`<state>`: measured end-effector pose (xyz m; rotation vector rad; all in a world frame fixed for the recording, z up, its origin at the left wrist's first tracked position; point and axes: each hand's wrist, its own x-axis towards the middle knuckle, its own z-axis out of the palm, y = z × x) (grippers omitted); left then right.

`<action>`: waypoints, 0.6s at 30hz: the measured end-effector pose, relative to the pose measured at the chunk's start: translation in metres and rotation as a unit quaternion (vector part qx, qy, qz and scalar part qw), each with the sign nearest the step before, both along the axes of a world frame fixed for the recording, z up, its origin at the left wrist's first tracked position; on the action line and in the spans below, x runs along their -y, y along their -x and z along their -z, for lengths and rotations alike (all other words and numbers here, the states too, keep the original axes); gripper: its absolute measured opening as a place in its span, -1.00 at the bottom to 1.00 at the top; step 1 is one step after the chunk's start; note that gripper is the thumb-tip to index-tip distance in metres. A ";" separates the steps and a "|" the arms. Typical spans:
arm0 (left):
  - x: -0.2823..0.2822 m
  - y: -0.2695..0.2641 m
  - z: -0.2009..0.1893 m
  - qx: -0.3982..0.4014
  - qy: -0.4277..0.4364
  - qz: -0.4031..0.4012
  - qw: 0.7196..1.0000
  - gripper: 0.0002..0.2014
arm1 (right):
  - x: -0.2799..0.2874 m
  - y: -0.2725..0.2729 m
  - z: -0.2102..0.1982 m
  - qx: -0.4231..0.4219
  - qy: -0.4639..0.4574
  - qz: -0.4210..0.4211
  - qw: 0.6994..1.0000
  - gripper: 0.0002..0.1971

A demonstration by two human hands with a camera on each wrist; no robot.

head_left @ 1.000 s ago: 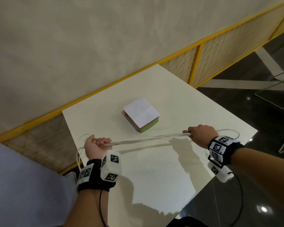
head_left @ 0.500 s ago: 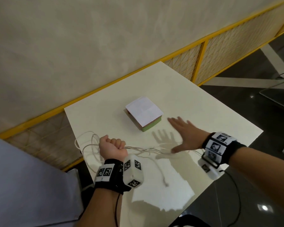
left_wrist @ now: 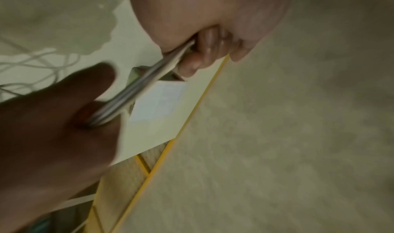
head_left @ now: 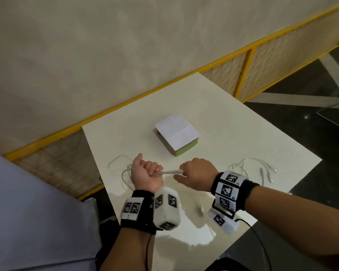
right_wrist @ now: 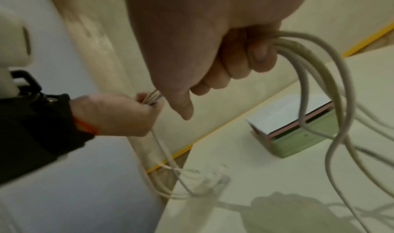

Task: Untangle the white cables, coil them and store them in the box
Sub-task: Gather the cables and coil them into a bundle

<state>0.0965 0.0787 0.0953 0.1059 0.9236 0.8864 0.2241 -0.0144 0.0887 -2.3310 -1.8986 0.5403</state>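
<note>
Several white cables (head_left: 168, 171) run as a tight bundle between my two fists above the table. My left hand (head_left: 151, 169) grips one side of the bundle (left_wrist: 138, 91), and loose loops (head_left: 119, 169) trail off behind it at the table's left edge. My right hand (head_left: 192, 171) grips the bundle a short span away; in the right wrist view its fingers (right_wrist: 245, 63) curl round the strands (right_wrist: 309, 71), which hang down in loops. Loose cable ends (head_left: 252, 169) with plugs lie to the right. The box (head_left: 177, 135), green with a white lid, sits shut behind the hands.
The white table (head_left: 233, 124) stands against a beige wall with a yellow rail (head_left: 245, 63). Its right and near edges drop to a dark floor (head_left: 301, 222). A light sleeve or garment (head_left: 37, 222) fills the lower left.
A second ago the bundle was stretched wide between both hands. The right hand then let go and spread open, and now grips the bundle again close to the left hand.
</note>
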 end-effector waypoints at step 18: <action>-0.043 0.036 0.019 -0.071 -0.013 -0.068 0.995 -0.57 | 0.043 -0.098 0.026 0.060 0.130 0.116 0.983 -0.74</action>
